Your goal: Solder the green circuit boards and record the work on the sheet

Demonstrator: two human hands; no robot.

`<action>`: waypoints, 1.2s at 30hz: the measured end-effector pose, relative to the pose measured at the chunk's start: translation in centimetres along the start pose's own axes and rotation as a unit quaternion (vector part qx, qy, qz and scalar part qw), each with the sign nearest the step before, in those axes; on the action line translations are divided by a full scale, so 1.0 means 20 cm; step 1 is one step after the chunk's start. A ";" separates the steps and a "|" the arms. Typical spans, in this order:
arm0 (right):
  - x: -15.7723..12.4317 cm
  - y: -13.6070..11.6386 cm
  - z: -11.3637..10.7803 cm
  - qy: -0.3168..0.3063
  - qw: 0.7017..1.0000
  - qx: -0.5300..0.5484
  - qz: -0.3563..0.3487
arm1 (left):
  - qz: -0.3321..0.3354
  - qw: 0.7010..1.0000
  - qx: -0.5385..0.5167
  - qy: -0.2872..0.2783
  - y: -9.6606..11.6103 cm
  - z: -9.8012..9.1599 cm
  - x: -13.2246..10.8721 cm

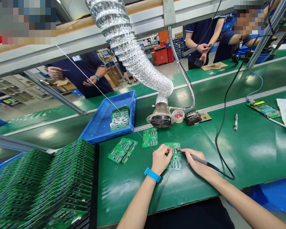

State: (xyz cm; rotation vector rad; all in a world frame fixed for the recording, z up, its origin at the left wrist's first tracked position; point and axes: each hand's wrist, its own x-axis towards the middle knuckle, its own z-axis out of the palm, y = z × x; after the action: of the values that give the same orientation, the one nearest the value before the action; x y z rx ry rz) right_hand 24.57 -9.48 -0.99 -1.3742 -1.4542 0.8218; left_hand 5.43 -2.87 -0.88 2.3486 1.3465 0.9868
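A green circuit board (176,163) lies flat on the green work mat (133,190) in front of me. My left hand (161,158), with a blue band at the wrist, rests over the board's left edge. Its fingers are pinched around a thin wire-like strand that is hard to make out. In my right hand (194,160) is a grey soldering iron (200,160), held like a pen, its tip at the upper part of the board. A black cable runs from the iron's rear end across the mat.
More boards (123,150) lie left of my hands, near a blue tray (95,128). A rack of boards (66,171) fills the lower left. A fume duct (160,114), tape roll (178,116) and iron stand (193,118) are behind. People stand across the bench.
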 end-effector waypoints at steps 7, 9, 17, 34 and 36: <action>-0.01 -0.01 -0.01 0.016 1.000 0.000 -0.008 | -0.003 1.000 -0.012 0.026 0.01 -0.02 0.00; -0.02 0.00 -0.01 0.027 0.999 -0.003 -0.024 | -0.002 1.000 -0.013 0.015 0.01 -0.02 -0.01; -0.02 0.01 -0.01 0.017 0.999 -0.013 -0.035 | 0.002 1.000 -0.022 -0.007 0.01 -0.01 -0.01; -0.02 0.03 0.00 0.013 0.999 -0.002 -0.043 | -0.022 0.999 -0.038 0.005 0.00 0.00 0.00; -0.03 0.03 0.00 0.023 0.999 -0.006 -0.046 | -0.027 0.998 -0.049 0.006 -0.01 0.00 0.00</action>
State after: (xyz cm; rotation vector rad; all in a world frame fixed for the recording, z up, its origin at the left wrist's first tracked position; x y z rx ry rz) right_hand 24.76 -9.91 -1.59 -1.3158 -1.4787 0.7194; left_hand 5.30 -2.79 -0.89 2.2264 1.3265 1.0276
